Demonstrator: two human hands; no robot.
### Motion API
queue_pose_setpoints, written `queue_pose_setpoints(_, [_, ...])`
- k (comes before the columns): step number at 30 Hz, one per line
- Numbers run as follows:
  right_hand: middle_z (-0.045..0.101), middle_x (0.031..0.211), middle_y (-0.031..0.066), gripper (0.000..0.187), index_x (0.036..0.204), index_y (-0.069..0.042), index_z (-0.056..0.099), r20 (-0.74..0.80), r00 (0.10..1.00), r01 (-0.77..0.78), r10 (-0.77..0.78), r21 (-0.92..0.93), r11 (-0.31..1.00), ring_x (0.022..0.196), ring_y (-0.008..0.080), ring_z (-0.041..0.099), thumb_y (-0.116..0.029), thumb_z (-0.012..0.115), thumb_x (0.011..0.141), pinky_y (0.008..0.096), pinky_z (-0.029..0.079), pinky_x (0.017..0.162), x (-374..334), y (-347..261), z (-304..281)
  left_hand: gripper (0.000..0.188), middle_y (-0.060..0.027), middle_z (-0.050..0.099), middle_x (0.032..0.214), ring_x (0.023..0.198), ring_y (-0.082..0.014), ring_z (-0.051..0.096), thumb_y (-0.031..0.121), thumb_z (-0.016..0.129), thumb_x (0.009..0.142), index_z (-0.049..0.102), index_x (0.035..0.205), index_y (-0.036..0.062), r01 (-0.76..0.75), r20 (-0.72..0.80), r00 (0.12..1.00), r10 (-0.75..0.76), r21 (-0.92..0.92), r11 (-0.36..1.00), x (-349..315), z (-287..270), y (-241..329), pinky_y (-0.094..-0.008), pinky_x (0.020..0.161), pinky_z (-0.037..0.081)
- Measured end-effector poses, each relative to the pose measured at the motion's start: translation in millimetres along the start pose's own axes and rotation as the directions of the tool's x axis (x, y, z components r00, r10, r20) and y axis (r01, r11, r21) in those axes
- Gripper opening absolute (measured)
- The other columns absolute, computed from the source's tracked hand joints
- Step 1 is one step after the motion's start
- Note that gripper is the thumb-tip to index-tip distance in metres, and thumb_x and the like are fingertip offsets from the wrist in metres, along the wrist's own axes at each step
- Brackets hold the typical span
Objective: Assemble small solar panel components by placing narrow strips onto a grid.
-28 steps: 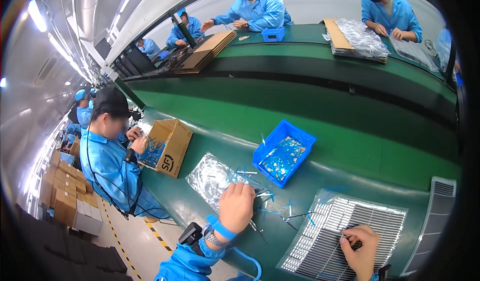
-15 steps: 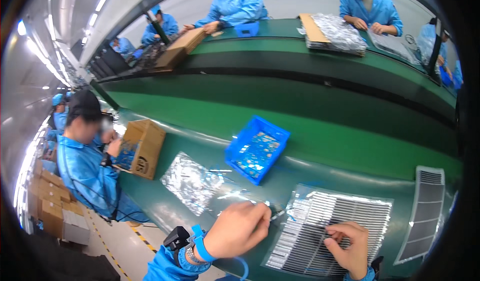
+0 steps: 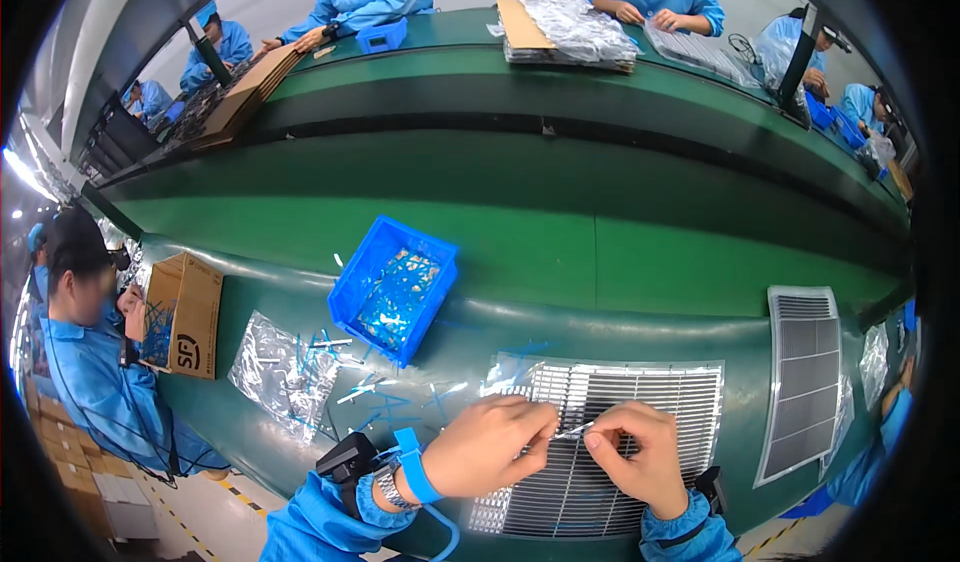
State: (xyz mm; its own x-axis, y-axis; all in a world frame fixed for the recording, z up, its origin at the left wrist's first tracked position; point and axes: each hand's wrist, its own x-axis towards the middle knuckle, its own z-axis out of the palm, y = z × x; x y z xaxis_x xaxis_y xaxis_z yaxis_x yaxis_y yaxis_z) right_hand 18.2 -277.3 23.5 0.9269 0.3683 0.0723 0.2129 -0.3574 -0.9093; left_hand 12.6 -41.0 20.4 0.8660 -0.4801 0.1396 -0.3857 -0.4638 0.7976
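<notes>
Pinched in the fingers of my left hand (image 3: 490, 447) is a small, thin silvery strip (image 3: 573, 430). My right hand (image 3: 640, 452) has thumb and forefinger closed at the strip's other end. Both hands are over a clear sheet (image 3: 580, 507) lined with rows of dark and silvery strips, lying on the green table. Left of my left hand, several loose blue and white strips (image 3: 385, 402) are scattered beside a crumpled clear plastic bag (image 3: 285, 377). Too little of the held strip shows to tell its exact kind.
Beyond the loose strips stands a blue bin (image 3: 447, 262) holding small pieces. An open cardboard box (image 3: 200, 312) sits at the left by a co-worker (image 3: 90, 362). Another lined sheet (image 3: 803, 392) lies at the right. Across the green belt (image 3: 560, 202), other people work at a far bench.
The view has swung to the right, so the bin and box appear farther left. My hands have come together, and my right fingers now meet the strip at my left hand.
</notes>
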Motion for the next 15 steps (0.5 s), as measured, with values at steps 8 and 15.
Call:
queue_pose_setpoints(8, [0.072,0.081,0.0070,0.008,0.091,-0.003,0.076,0.026,0.999,-0.034,0.034,0.004,0.999,0.066,0.0129,0.067,-0.005,0.080,0.086,0.0248,0.053,0.057,-1,4,2,0.015,-0.0066,0.061,0.083,0.078,-0.0308,0.061,0.012,0.070,0.084,0.057,0.091,0.0083,-0.112,0.079,0.992,0.098,0.189,0.976,-1,5,-11,-0.0426,0.072,0.050])
queue_pose_setpoints(15, [0.073,0.082,0.0083,0.007,0.091,-0.003,0.077,-0.023,0.998,-0.059,0.060,0.035,0.998,0.064,0.0122,0.065,-0.006,0.081,0.086,0.0253,0.052,0.057,-6,6,7,0.016,-0.0039,0.067,0.082,0.075,-0.0249,0.063,0.013,0.081,0.084,0.068,0.092,0.0084,-0.091,-0.101,0.991,0.082,-0.087,0.992,1,12,-11,-0.0376,0.068,0.050])
